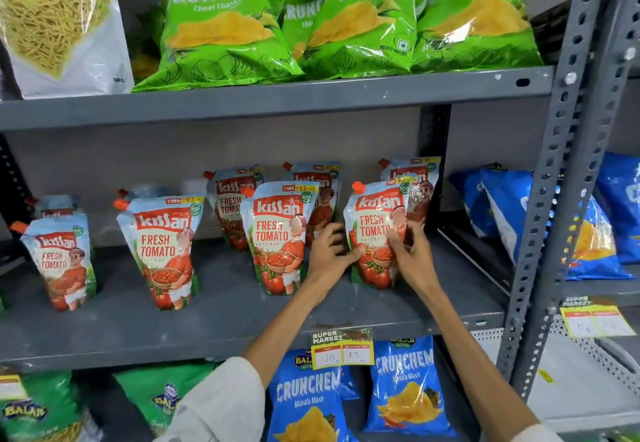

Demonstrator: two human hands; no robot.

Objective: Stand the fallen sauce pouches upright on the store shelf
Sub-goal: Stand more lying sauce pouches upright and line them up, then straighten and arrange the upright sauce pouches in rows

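Several red-and-blue tomato ketchup pouches stand upright in two rows on the grey middle shelf (214, 317). The front right pouch (375, 230) stands upright between my hands. My left hand (327, 251) rests against its left lower side, fingers spread. My right hand (410, 254) grips its right edge. More pouches stand to the left: one beside my left hand (277, 233), one in the middle (162, 251) and one at the far left (59, 261). Back-row pouches (415, 182) are partly hidden behind the front ones.
Green chip bags (221, 33) fill the shelf above, with a sev bag (55, 26) at the left. Blue chip bags (401, 382) stand on the shelf below, behind a yellow price tag (341, 351). A perforated grey upright (554, 178) bounds the bay on the right.
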